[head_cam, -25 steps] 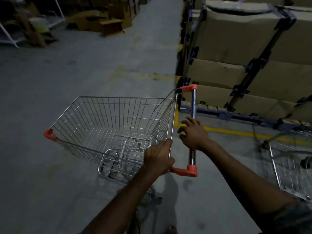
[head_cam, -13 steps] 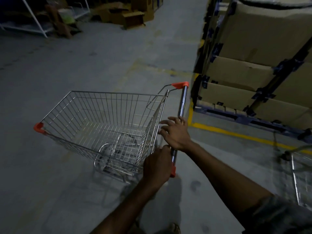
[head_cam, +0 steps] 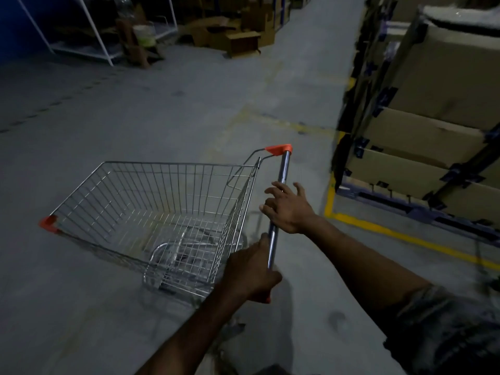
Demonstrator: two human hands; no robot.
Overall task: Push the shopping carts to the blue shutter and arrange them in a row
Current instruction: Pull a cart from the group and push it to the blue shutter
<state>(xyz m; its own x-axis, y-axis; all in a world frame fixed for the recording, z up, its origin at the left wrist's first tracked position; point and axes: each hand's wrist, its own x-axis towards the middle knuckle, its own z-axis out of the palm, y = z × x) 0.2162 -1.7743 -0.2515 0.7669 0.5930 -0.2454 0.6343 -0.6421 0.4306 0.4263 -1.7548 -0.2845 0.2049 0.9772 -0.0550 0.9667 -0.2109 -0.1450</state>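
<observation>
So quick rundown of where we're at w/ the cart (head_cam: 162, 212): it's out on the bare concrete floor (head_cam: 135, 117), basket empty, sitting sideways to us. The handle (head_cam: 282, 171) runs away from us and the basket is off to the left of it. Nose corner w/ the orange bumper (head_cam: 48, 223) points left, i.e. roughly toward the dark blue surface (head_cam: 16, 25) way up in the far left corner. Prob the shutter, but it's too dim to swear to it.

Left hand (head_cam: 251, 274) is clenched tight round the near end of the handle, right by the end cap, and a bit of orange peeks out under the fist. Right hand (head_cam: 288, 209) sits further up the same bar, much looser: fingers (head_cam: 269, 192) hooked over it toward the basket side, thumb sticking out clear of the bar. The far end cap (head_cam: 278, 148) is well past that hand.

Why hold it like that? IMO two hands spaced along the bar give us leverage to swing the nose round, not just shove straight. The tight near fist does the steering, the loose one just guides.

Stacked boxes on the rack (head_cam: 433, 125) are close on our right behind the yellow floor line (head_cam: 405, 234), so turning left makes sense. Shutter is a long way off tbh, so nothing is lined up yet.
</observation>
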